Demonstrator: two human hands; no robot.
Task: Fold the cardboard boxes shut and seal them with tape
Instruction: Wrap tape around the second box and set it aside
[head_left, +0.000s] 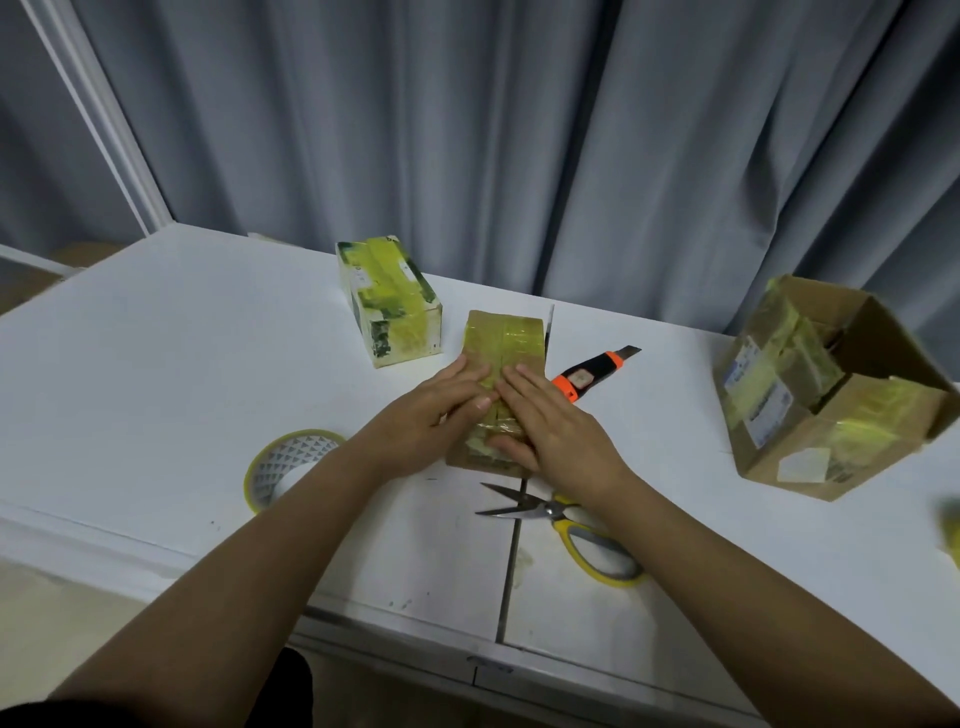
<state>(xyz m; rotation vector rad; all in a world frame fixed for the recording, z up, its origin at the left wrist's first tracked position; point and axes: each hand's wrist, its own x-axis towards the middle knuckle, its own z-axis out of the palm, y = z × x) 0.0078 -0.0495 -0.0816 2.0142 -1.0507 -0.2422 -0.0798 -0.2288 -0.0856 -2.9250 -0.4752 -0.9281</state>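
Observation:
A small brown cardboard box (504, 338) with yellowish tape across its top lies on the white table (156, 374) in front of me. My left hand (436, 410) presses flat on the box's left flap, fingers straight. My right hand (550, 426) lies flat on the right flap, its thumb along the box's near end. A roll of yellow tape (275, 462) lies to the left, partly hidden by my left forearm. A white taped box (387, 301) stands behind, to the left. A larger brown box (826, 389) with open flaps stands at the right.
An orange-and-black utility knife (592, 371) lies just right of the small box. Yellow-handled scissors (566, 525) lie open under my right wrist. Grey curtains (519, 130) hang behind the table. A seam runs across the table near its front edge.

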